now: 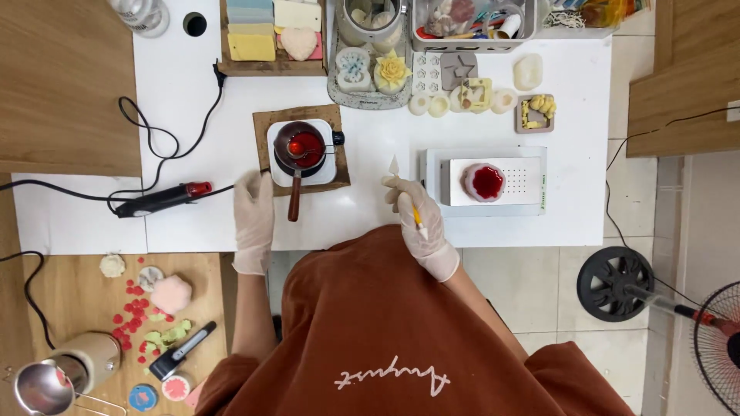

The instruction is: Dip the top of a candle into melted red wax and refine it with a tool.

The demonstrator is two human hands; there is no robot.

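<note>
Both my hands wear pale gloves. My left hand (pixel 254 216) rests flat on the white table (pixel 370 139), fingers apart, just left of the wooden handle of a small melting pot (pixel 301 150) holding red liquid. The pot sits on a white hot plate on a brown mat. My right hand (pixel 416 219) grips a thin wooden stick (pixel 397 181) with a pale pointed tip, held upright over the table. To its right a round clear mould filled with red liquid (pixel 484 182) stands on a white scale (pixel 493 181).
A black and red heat gun (pixel 162 199) lies at the left with its cable. Coloured blocks, flower-shaped pieces and moulds line the table's far edge. A lower wooden surface (pixel 100 308) at left holds wax bits and a metal cup. A fan (pixel 721 347) stands on the floor at right.
</note>
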